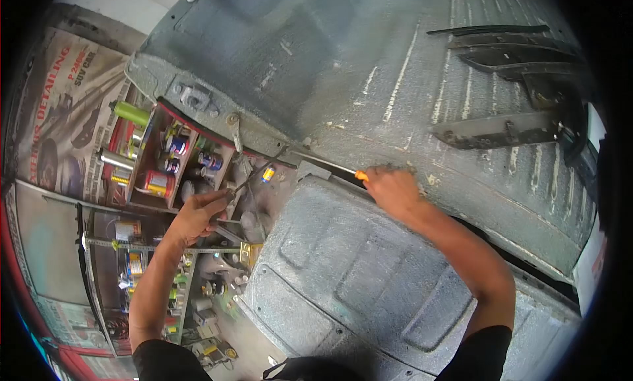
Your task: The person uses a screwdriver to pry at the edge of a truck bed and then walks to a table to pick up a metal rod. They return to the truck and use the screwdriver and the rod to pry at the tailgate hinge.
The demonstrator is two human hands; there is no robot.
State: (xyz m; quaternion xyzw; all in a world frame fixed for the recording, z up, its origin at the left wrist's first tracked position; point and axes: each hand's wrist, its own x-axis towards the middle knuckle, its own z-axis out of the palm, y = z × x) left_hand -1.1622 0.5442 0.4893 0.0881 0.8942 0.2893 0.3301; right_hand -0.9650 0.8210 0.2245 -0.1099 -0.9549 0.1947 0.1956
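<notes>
Right hand [394, 191] is grasping the orange handle of a screwdriver [336, 166], its fingers wrapping around the grip, while the metal shaft is reaching along the lower edge of a ribbed metal panel [409, 64]. Past the tip, a thin dark strip [260, 170] is slanting down from the panel's corner, and the left hand [198, 216] is pinching its lower end between thumb and fingers. Much of the strip's visible length is hanging clear of the metal, so that stretch is looking free; its upper end is meeting the corner close to the tip, and whether anything is fastening it there, one cannot tell. Just below the screwdriver, a dark gap [343, 179] is running between the ribbed panel and a flatter grey panel [395, 269]. Toward the left end of the ribbed panel, a latch [192, 97] and a small metal arm [235, 130] are sitting in place. Farther out, several dark trim pieces [511, 54] are lying loose on the ribs; where they are belonging is not showing. Beyond the left hand, a shelf [184, 171] is holding paint cans [158, 183].
</notes>
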